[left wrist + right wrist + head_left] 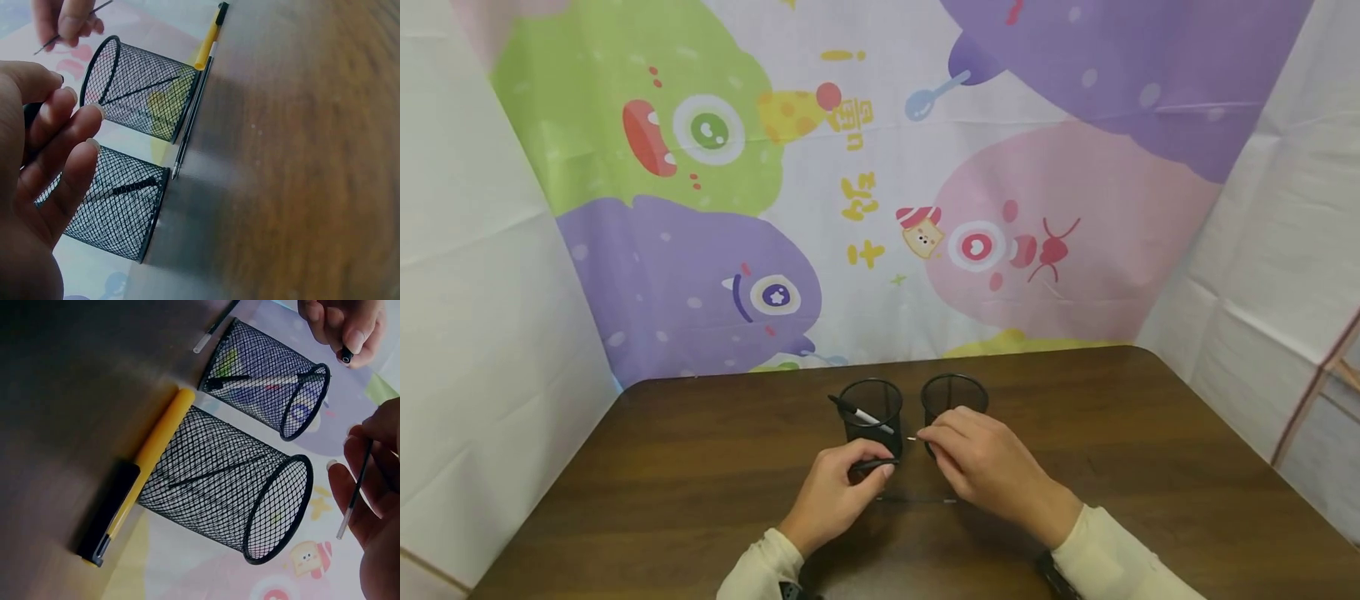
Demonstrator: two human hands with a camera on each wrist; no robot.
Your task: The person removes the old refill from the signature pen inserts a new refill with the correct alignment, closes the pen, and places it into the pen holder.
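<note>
My left hand (842, 492) pinches a short black pen barrel (874, 464) between thumb and fingers; its open hollow end shows in the right wrist view. My right hand (992, 462) pinches a thin dark pen refill (356, 494) with a pale end, at the near side of the right mesh cup (953, 379). Just in front of my left hand stands the left mesh cup (872, 433), with a black-and-white marker (865, 414) leaning in it. Another thin refill (917, 500) lies on the table between my wrists.
A yellow marker with a black cap (147, 453) lies against the base of the right cup; the head view hides it behind my right hand. The brown table (715, 450) ends at a cartoon-printed cloth (880, 317), with white cloth walls at both sides.
</note>
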